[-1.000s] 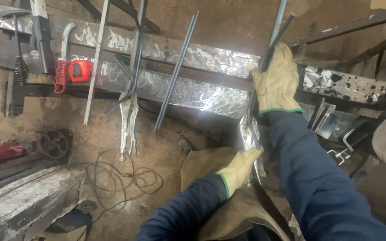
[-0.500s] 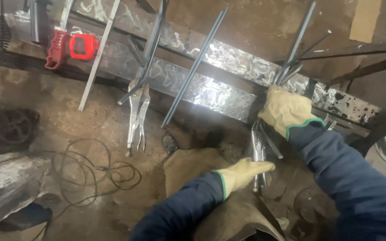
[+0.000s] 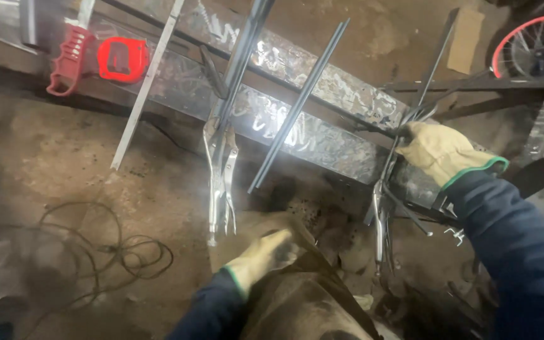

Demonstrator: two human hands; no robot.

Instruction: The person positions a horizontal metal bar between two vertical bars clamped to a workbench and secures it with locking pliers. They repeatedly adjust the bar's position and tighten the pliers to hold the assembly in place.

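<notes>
Left hand (image 3: pixel 266 255) now off clamp, drops back toward our knee, loosely curled, holding nothing. Right hand (image 3: pixel 439 151) shifts up, now wrapped round locking pliers (image 3: pixel 382 208) at steel beam (image 3: pixel 322 135), jaws end. We judge clamp set, rod (image 3: pixel 436 63) pinned. Second locking pliers (image 3: pixel 220 170) hang left along beam. Red tape measure (image 3: pixel 121 58) far left on beam. Below beam: dirt floor (image 3: pixel 64 170), loose cable (image 3: pixel 96 252). Bicycle wheel (image 3: pixel 533 41) beyond beam's right end.

Items I cannot fully see: red-rimmed wheel (image 3: pixel 532 39), cut by the top-right edge; left hand (image 3: pixel 264 257), motion-blurred; cable coil (image 3: pixel 96 252), smeared and indistinct.
</notes>
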